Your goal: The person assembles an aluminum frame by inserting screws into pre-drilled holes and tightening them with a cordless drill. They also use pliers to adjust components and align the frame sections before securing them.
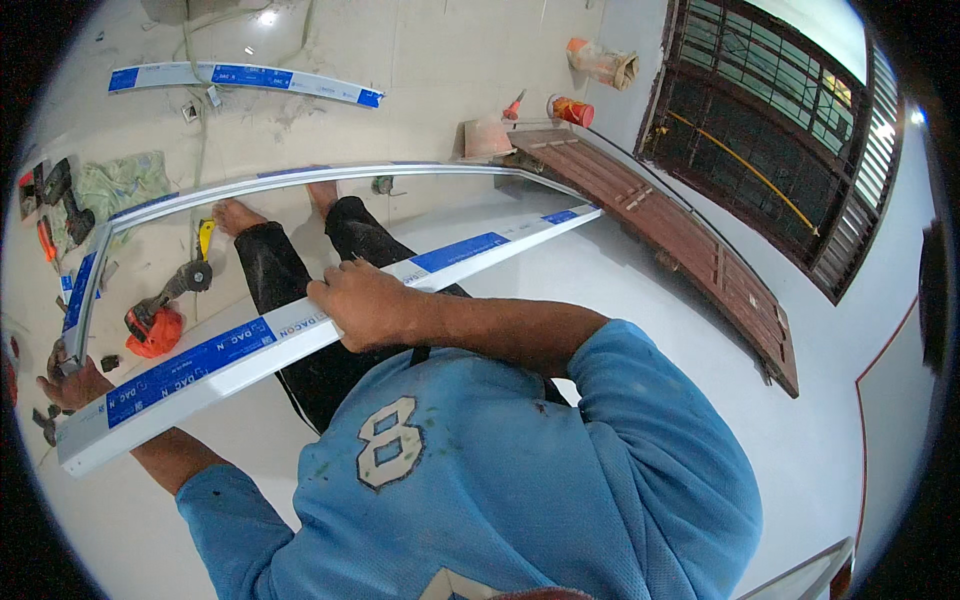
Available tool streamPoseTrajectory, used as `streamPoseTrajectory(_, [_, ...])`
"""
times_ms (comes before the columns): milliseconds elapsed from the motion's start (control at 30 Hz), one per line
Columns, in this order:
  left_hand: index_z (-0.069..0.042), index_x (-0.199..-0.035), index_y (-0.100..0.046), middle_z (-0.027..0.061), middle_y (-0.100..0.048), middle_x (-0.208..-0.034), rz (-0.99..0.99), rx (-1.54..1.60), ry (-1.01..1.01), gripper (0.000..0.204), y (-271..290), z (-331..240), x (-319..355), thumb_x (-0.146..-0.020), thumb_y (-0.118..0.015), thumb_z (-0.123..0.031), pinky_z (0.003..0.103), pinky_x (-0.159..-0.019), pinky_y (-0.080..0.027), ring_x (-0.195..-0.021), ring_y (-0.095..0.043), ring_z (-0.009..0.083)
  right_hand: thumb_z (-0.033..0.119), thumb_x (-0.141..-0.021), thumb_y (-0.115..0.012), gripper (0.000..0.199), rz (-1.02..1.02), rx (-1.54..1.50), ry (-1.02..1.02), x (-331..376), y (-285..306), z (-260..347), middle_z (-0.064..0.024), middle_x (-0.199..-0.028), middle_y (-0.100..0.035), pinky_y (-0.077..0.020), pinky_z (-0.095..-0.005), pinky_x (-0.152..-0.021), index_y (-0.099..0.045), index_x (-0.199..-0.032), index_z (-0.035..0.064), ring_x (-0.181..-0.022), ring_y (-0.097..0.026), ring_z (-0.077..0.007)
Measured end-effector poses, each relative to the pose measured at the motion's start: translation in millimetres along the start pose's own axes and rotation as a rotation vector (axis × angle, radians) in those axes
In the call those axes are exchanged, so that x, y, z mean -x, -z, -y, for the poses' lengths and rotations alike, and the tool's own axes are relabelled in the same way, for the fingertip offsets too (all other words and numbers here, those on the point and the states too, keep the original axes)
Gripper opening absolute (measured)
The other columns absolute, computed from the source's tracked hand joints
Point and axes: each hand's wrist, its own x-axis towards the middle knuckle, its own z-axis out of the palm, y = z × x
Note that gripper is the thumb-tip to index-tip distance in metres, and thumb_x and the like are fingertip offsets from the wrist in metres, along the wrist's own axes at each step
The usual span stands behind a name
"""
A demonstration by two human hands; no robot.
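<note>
A long white profile (pixel 380 292) with blue protective film runs diagonally across my lap. My right hand (pixel 365 303) is closed over its upper edge near the middle. Beyond it lies a white frame (pixel 330 175) of joined profiles, with a short side (pixel 85 285) at the left. My left hand (pixel 78 380) reaches under the long profile's near left end, its fingers around the end of that short side; part of the palm is hidden. Between the profiles sits a power tool (pixel 185 285) with a red-orange cloth or bag (pixel 155 333) about it. A yellow-handled tool (pixel 206 240) lies by my foot.
At the left are a cordless drill (pixel 70 205) and a green cloth (pixel 125 180). Another film-covered profile (pixel 245 76) lies farther off, crossed by a cable (pixel 205 130). To the right stretch a brown wooden panel (pixel 650 210) and a barred window (pixel 760 130); a red can (pixel 572 110) stands behind.
</note>
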Motion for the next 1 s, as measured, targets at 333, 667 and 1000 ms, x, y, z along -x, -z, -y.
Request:
streamPoseTrajectory(333, [0.002,-0.12,-0.075,0.0267,-0.076,-0.128,-0.042,0.266,0.112,0.062,0,33,-58,-0.108,-0.057,-0.056,0.059,-0.109,-0.053,-0.127,-0.069,0.0406,0.018,-0.076,-0.088,0.058,0.03,-0.015,-0.026,0,7,11,-0.028,-0.113,-0.073,-0.0575,-0.0582,-0.1,-0.066,-0.124,-0.0054,-0.11,-0.073,-0.046])
streamPoseTrajectory(667, [0.002,-0.111,-0.077,0.0232,-0.077,-0.116,-0.05,0.274,0.112,0.075,23,64,-26,-0.104,-0.053,-0.068,0.055,-0.106,-0.051,-0.12,-0.068,0.0373,0.02,-0.078,-0.089,0.06,-0.026,0.007,-0.003,-2,-10,3,-0.029,-0.115,-0.07,-0.0546,-0.0557,-0.107,-0.062,-0.127,-0.0045,-0.118,-0.069,-0.0455])
streamPoseTrajectory(1000, [0.002,-0.1,-0.075,0.0183,-0.074,-0.097,0.161,0.558,-0.156,0.094,-48,-10,79,-0.107,-0.03,-0.08,0.043,-0.089,-0.05,-0.095,-0.064,0.0298,0.015,-0.075,-0.083,0.057,-0.131,0.047,0.027,13,-21,7,-0.0296,-0.113,-0.068,-0.0549,-0.0594,-0.103,-0.061,-0.124,-0.0034,-0.109,-0.067,-0.0517])
